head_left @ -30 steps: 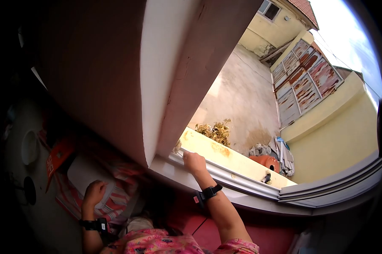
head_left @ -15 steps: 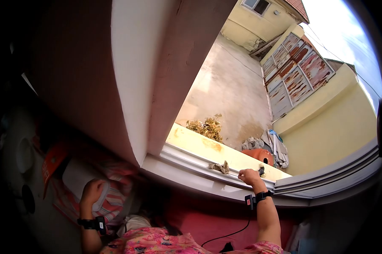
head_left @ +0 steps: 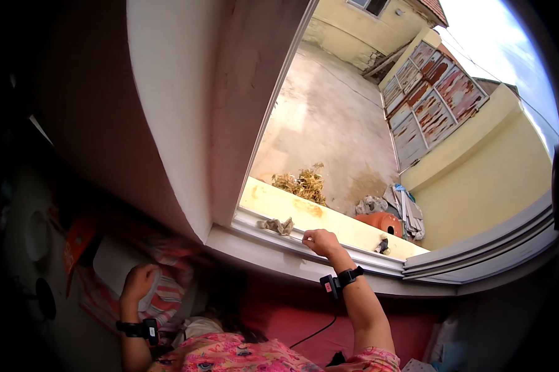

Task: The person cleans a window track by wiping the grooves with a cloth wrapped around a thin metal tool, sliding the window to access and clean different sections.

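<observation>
My right hand point(head_left: 321, 242) is over the white window track point(head_left: 354, 263), its fingers pinched together. What they hold, if anything, is too small to make out. Just left of the fingertips, a crumpled greyish-beige rag point(head_left: 276, 225) lies in the track, with a small gap between it and the hand. My left hand point(head_left: 140, 283) is low on the left, fingers curled in with nothing visible in them. Below and beside it are a white flat object point(head_left: 115, 260) and a red-and-white striped cloth point(head_left: 174, 273).
A small black-and-pale object point(head_left: 383, 246) sits on the outer ledge. Stacked sliding window frames point(head_left: 478, 260) stand at the right. Outside are a dry plant point(head_left: 304, 184), an orange container point(head_left: 382, 223) and a rusty gate point(head_left: 434, 102). An orange item point(head_left: 79, 239) is at lower left.
My right hand has moved left along the window track, and the rag has shifted left ahead of it by a similar distance. My left hand has barely moved.
</observation>
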{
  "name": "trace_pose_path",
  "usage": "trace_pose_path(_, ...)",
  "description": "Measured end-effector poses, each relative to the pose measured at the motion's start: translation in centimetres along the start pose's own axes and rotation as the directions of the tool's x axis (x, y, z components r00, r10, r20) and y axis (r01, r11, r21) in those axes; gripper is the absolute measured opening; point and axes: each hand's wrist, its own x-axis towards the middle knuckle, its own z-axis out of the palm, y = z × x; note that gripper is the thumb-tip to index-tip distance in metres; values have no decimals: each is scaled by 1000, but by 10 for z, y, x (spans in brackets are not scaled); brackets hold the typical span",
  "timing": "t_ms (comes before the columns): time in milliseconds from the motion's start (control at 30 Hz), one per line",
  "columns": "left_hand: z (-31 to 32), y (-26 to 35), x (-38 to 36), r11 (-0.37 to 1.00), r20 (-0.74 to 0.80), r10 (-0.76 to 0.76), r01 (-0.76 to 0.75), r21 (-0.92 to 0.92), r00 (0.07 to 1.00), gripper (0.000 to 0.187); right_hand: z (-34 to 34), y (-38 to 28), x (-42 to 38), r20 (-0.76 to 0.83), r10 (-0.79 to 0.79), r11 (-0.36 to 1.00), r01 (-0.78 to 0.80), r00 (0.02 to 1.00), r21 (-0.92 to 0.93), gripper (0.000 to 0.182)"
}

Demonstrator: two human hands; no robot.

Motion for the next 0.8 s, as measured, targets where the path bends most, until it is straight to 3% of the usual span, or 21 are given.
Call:
trace_pose_path(133, -6, 4, -7, 999, -16, -36, 36, 15, 999, 16, 12, -94, 48, -79, -58, 996, 62, 995, 56, 18)
trace_pose_path(233, -9, -2, -13, 1000, -34, -14, 14, -3, 999, 16, 28, -132, 73, -139, -58, 998, 57, 989, -10, 19)
trace_pose_path(333, -12, -5, -17, 998, -87, 34, -31, 45, 996, 16, 9, -122, 62, -136, -76, 996, 81, 988, 31, 19)
trace_pose_path(467, -17, -8, -23, 999, -102, -30, 31, 7, 994, 16, -25, -107, 39, -50, 0, 994, -5, 999, -105, 18)
trace_pose_path(567, -16, -18, -29, 997, -98, -70, 72, 16, 993, 17, -44, -104, 24, -122, -1, 997, -8, 993, -70, 17)
trace_pose_path(667, -11, -25, -31, 994, -82, -102, 104, 13, 991, 17, -40, -119, 29, -208, 19, 999, -10, 978, 43, 19)
trace_pose_path(733, -8, -25, -29, 993, -60, -118, 117, -15, 991, 17, -11, -118, 42, -232, -52, 997, 63, 971, 40, 20)
trace_pose_path(800, -8, -25, -27, 996, -73, -93, 94, 0, 993, 17, 8, -128, 54, -222, 13, 996, 8, 975, 94, 19)
